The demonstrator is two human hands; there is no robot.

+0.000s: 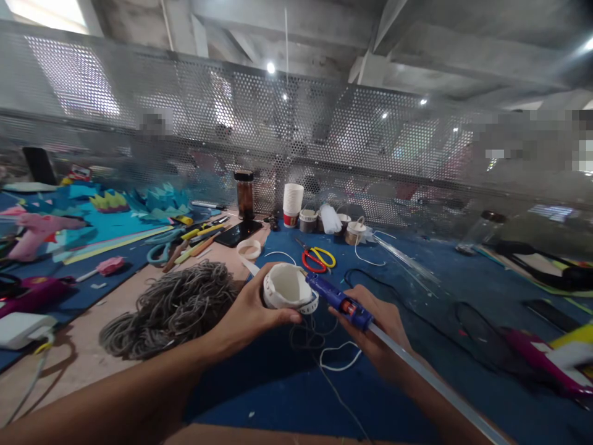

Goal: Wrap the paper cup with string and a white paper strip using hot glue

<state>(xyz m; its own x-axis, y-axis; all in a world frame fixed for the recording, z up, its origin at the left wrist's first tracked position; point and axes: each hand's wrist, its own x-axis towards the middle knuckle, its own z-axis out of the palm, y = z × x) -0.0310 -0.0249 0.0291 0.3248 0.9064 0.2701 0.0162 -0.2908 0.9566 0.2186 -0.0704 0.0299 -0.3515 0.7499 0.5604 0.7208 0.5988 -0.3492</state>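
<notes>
My left hand (252, 315) is wrapped round a white paper cup (285, 287), tilted on its side with the open mouth facing me and a strip of white lace trim round its rim. My right hand (377, 330) grips a blue hot glue gun (338, 301), its nozzle touching the cup's right edge. A long clear glue stick (430, 380) sticks out of the gun's back over my right forearm. Both hands hover above a blue felt sheet (287, 395).
A heap of grey cord (173, 306) lies left of the cup. Red-and-yellow scissors (315, 258), a roll of white tape (249, 249), a stack of paper cups (291, 204), a brown jar (244, 194) and small spools stand behind. Coloured felt shapes and tools lie left; a perforated metal screen stands at the back.
</notes>
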